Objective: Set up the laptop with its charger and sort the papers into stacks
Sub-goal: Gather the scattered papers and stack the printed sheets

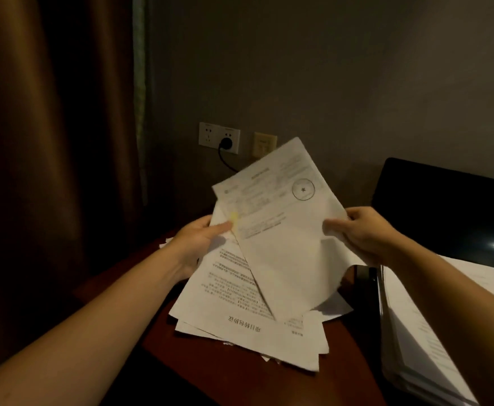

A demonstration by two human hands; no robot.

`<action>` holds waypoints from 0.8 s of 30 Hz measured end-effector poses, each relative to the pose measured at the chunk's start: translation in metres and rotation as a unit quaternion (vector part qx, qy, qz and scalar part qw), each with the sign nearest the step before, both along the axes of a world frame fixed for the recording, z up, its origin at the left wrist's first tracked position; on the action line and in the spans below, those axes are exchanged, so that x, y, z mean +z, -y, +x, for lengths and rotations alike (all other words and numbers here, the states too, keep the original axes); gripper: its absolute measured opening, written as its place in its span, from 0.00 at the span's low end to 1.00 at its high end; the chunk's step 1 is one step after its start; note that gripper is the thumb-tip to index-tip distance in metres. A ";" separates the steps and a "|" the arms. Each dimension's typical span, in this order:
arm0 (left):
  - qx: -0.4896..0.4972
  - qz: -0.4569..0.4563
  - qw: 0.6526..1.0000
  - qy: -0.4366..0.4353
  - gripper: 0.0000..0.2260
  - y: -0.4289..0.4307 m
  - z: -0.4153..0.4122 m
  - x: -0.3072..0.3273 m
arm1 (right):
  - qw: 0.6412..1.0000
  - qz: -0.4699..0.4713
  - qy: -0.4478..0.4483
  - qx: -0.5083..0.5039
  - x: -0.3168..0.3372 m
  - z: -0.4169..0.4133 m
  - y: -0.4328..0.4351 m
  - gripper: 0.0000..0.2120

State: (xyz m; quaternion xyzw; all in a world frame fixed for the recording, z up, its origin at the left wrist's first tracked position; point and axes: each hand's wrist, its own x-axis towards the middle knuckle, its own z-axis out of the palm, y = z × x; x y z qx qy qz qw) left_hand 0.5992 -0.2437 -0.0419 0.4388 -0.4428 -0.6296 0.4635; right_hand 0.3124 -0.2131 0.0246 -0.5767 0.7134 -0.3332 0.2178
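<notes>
I hold a stamped sheet of paper (281, 230) up over the table, tilted, with a round seal near its top. My left hand (198, 238) pinches its left edge with the thumb on top; my right hand (363, 232) grips its right edge. Under it a loose pile of printed papers (239, 312) lies spread on the dark red table (239, 382). The open laptop (445, 206) stands at the right with a dark screen. A black charger plug (226, 142) sits in the wall socket, its cable running down behind the held sheet.
A second stack of papers (421, 332) lies on the laptop's base at the right. A dark object (366, 279) sits between the pile and the laptop. A brown curtain (49, 142) hangs at the left, and a beige wall plate (264, 145) is beside the socket.
</notes>
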 end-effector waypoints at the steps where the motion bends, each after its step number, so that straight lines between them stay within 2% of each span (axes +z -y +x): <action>1: -0.017 0.008 1.000 0.022 0.11 -0.001 -0.002 -0.003 | 0.999 0.030 0.025 -0.004 -0.006 0.001 0.001 0.08; 5: -0.019 0.006 0.997 0.072 0.16 0.000 -0.008 -0.011 | 0.985 0.107 0.133 -0.020 -0.025 0.004 0.007 0.11; 8: 0.009 -0.032 0.998 0.063 0.18 0.003 -0.010 -0.009 | 0.981 0.120 0.152 -0.013 -0.036 0.004 0.007 0.11; 10: 0.026 -0.069 0.997 0.030 0.19 0.004 -0.009 -0.003 | 0.982 0.094 0.164 -0.009 -0.043 0.002 0.007 0.11; 12: 0.031 -0.096 0.994 -0.039 0.18 0.002 -0.008 0.008 | 0.972 0.069 0.224 0.013 -0.046 0.001 0.003 0.10; 15: 0.006 -0.136 0.985 -0.107 0.18 0.001 -0.008 0.028 | 0.949 0.037 0.311 0.044 -0.037 0.003 -0.005 0.16; 17: 0.008 -0.175 0.980 -0.098 0.17 0.000 -0.012 0.044 | 0.944 -0.023 0.325 0.059 -0.025 0.008 -0.007 0.16; 21: 0.078 -0.276 0.958 -0.024 0.14 -0.006 -0.026 0.081 | 0.921 -0.195 0.331 0.059 0.012 0.020 -0.011 0.16; 24: 0.127 -0.323 0.938 0.017 0.08 -0.008 -0.034 0.094 | 0.912 -0.247 0.307 0.110 0.031 0.025 -0.015 0.20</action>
